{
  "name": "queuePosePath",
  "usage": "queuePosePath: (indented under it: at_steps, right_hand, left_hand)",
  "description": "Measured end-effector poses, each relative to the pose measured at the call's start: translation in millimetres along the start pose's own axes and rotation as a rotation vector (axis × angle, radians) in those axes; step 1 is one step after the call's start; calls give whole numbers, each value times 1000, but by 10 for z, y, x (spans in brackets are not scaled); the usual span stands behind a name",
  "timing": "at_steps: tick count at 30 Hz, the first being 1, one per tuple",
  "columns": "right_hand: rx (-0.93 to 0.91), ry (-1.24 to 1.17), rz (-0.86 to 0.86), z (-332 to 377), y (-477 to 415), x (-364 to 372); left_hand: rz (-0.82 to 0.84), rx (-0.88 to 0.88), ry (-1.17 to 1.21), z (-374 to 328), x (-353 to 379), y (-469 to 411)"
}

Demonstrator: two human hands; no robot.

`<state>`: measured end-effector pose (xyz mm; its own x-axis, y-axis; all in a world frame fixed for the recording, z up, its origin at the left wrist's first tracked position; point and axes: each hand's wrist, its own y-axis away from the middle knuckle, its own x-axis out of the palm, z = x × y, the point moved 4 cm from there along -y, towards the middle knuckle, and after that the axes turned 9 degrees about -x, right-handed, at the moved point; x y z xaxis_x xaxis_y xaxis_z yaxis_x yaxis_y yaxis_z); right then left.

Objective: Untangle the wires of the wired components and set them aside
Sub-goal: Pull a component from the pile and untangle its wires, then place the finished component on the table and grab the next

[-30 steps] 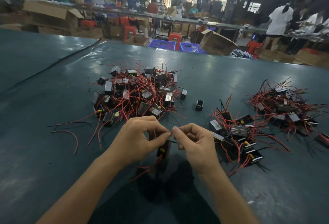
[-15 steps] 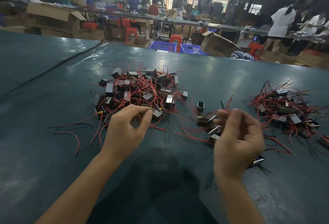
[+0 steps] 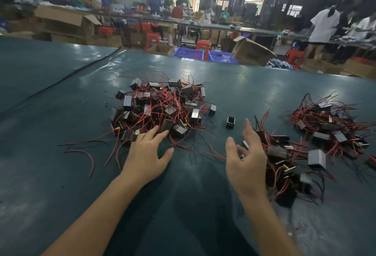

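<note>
Piles of wired components on a green table
Left hand spread, fingertips at the near edge of the big tangled pile; right hand loosely spread and empty, just beside the middle pile; far-right pile well apart

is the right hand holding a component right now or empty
Empty. The right hand hangs open beside the middle pile, fingers straight, gripping nothing.
</note>
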<state>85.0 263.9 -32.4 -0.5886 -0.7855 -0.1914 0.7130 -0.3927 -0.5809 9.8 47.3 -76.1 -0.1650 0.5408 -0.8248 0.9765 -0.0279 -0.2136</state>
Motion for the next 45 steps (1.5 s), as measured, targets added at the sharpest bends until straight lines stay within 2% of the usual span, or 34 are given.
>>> queuePosePath:
  at_steps: [4,8,11,14,18,20,23,26,29,32,35,37,39,41,42,45]
  right_hand:
    - [-70,100,192,-14,33,233]
    - [-41,210,443,-131,-168,644]
    - [74,209,502,-256,-386,894]
    - [206,225,554,-382,-515,1083]
    - [226,400,654,-424,-552,1222]
    - [251,415,632,-427,-552,1227]
    - [268,308,460,-401,-532,1126]
    - [212,219,312,-344,-423,962]
    - [105,198,246,-261,-195,786]
    - [-4,260,298,-174,12,691]
    - [-136,359,314,-30,111,638]
    - [-217,364,313,58,184,629]
    - [-261,388,348,94,259,643]
    - [-288,452,424,94,301,673]
    - [-302,480,464,92,312,686]
    - [-379,514,555,128,326,713]
  left_hand:
    - [134,-39,-79,35,139,-124]
    - [159,-47,-32,62,159,-209]
    - [159,2,-63,66,178,-206]
    - [89,56,-68,77,168,-200]
    - [55,60,-52,78,165,-214]
    - [100,28,-73,85,200,-227]
    - [167,19,-126,84,236,-244]
    - [196,-3,-91,74,216,-264]
    - [139,-9,-16,63,179,-263]
    - [27,1,80,51,131,-256]
    - [2,8,129,42,125,-254]
    - [-58,43,300,4,63,-237]
    - [-102,36,597,-42,-28,-179]
    - [13,45,839,-120,-52,-103]
    - [79,64,878,-159,-42,-62]
    - [76,98,812,-189,-20,-29]
